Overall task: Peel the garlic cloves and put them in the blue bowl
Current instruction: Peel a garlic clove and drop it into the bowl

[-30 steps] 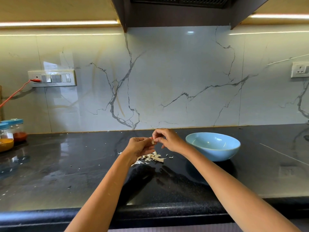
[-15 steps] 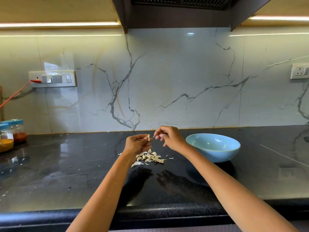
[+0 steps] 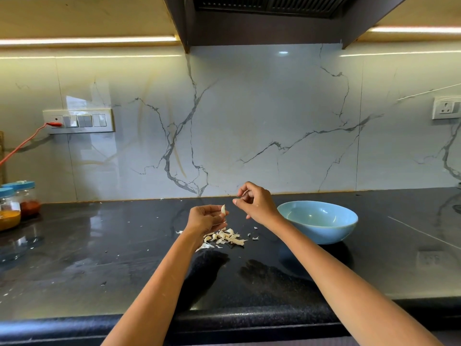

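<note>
My left hand [image 3: 205, 218] holds a pale garlic clove [image 3: 223, 209] upright at its fingertips, above a small heap of garlic skins [image 3: 225, 238] on the black counter. My right hand [image 3: 258, 204] hovers just right of the clove and apart from it. Its fingers are curled, and thumb and forefinger pinch a thin sliver of garlic skin [image 3: 244, 193]. The blue bowl [image 3: 316, 232] stands on the counter to the right of my right hand. No clove shows in the part of its inside that I see.
Two blue-lidded spice jars [image 3: 17, 206] stand at the far left by the marble backsplash. A red cable [image 3: 27, 142] runs from the switch panel [image 3: 78, 121]. Skin flecks dot the counter [image 3: 99, 258]. The counter's front edge [image 3: 224, 320] runs below my forearms.
My hands have parted: the right one pulled up and to the right away from the clove with a sliver of skin. The left hand stayed and the clove now shows clearly.
</note>
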